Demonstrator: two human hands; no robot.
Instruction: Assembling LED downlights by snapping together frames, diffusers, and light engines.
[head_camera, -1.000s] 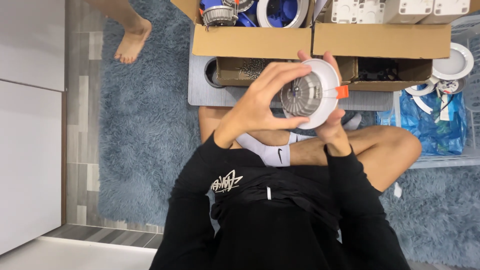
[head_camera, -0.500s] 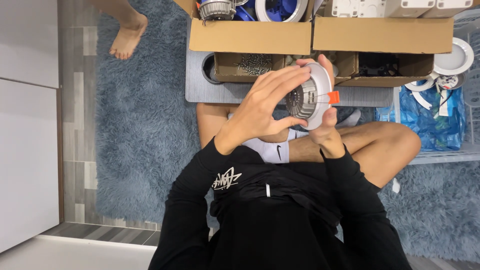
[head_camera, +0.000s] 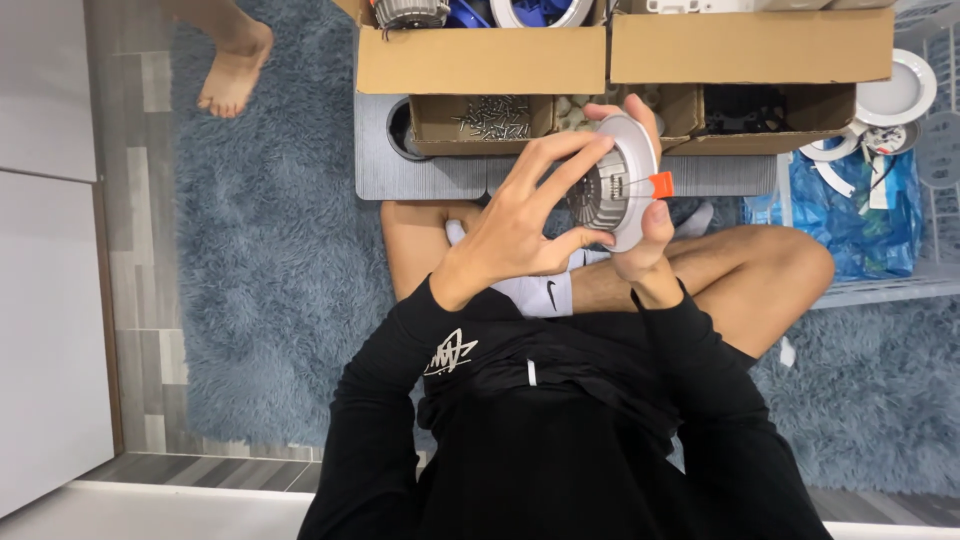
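Note:
I hold a round recessed light fixture (head_camera: 622, 180) in front of my chest; it has a white rim, a ribbed grey metal back and an orange clip on its right side. My right hand (head_camera: 645, 235) grips its rim from below and behind. The spread fingers of my left hand (head_camera: 520, 225) rest on its grey back. I sit cross-legged on a blue shaggy rug (head_camera: 280, 280), with a white sock (head_camera: 535, 292) under the hands.
A low grey board (head_camera: 430, 178) in front of me carries open cardboard boxes (head_camera: 480, 60); one tray holds screws (head_camera: 490, 115). More white fixture rims (head_camera: 895, 95) and a blue bag (head_camera: 850, 220) lie at right. Another person's bare foot (head_camera: 232, 75) stands at upper left.
The fixture has turned more edge-on and dropped slightly. My left fingers have shifted across its back, while the right hand keeps its grip.

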